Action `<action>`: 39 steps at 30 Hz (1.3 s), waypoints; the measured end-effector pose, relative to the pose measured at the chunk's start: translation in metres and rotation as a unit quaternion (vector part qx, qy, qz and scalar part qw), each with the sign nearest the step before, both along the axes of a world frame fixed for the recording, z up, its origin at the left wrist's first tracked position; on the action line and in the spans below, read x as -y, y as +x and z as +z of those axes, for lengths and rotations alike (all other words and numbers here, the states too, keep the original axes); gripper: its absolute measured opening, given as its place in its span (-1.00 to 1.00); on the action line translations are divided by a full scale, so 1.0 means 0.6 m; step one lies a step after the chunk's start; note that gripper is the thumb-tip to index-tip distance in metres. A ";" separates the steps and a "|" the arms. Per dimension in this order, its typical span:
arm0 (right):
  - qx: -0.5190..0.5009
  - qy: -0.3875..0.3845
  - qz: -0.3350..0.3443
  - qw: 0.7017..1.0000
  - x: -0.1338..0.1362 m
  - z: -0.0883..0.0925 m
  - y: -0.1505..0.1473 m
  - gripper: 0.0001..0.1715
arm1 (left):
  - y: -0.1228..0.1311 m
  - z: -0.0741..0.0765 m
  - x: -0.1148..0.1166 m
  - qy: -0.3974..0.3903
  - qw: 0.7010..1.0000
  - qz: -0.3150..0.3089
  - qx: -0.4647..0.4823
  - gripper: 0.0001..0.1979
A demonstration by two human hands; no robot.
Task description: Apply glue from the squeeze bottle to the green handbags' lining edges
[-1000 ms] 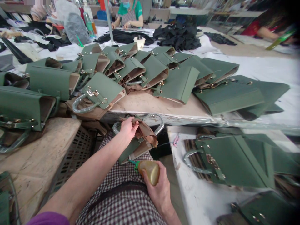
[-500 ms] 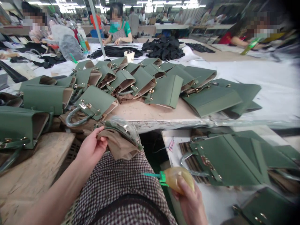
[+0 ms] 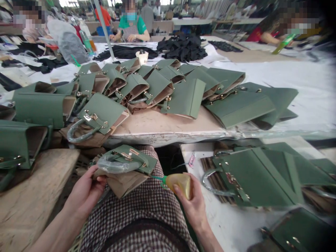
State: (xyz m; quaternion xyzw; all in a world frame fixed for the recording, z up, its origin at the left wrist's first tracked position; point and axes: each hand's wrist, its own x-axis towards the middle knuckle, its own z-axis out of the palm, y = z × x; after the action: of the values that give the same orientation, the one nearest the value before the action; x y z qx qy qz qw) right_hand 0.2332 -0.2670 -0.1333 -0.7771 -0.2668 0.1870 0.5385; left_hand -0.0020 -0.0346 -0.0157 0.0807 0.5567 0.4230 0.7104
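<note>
A small green handbag [image 3: 126, 164] with a brown lining and a plastic-wrapped handle lies on my lap, over the checked cloth. My left hand [image 3: 85, 194] grips its left end, fingers closed on the lining. My right hand [image 3: 193, 204] is closed round a yellowish squeeze bottle [image 3: 181, 183] with a green nozzle. The nozzle tip points left and touches the bag's right edge.
Many green handbags [image 3: 147, 87] lie in rows on the table ahead and at the left. More green bags [image 3: 257, 175] lie on the white bench at my right. A wooden board [image 3: 28, 196] is at my left. Other people work at far tables with black fabric [image 3: 183, 47].
The bag has been turned over so its green front and handle face up. My left hand slid down to its left end. The bottle moved left and its nozzle reached the bag.
</note>
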 end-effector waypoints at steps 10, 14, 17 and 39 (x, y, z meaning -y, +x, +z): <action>0.160 0.001 0.073 0.984 -0.029 -0.013 -0.009 -0.39 | -0.002 0.004 0.003 -0.010 1.000 0.004 0.007 -0.70; 0.152 -0.002 0.042 0.987 -0.019 -0.015 -0.018 -0.36 | -0.001 0.005 0.004 -0.012 1.000 -0.002 0.003 -0.69; 0.105 -0.020 0.003 0.994 -0.015 -0.009 -0.023 -0.35 | -0.002 0.003 0.004 -0.010 1.000 -0.003 0.006 -0.69; -0.002 -0.058 -0.054 0.997 -0.043 0.009 -0.025 -0.23 | -0.023 -0.012 0.003 -0.029 0.999 -0.009 0.014 -0.67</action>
State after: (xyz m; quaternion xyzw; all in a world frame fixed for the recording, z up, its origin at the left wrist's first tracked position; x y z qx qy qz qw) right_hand 0.2184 -0.2411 -0.1277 -0.8200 -0.2118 0.1748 0.5021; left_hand -0.0160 -0.0365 -0.0226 0.0591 0.5583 0.4015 0.7236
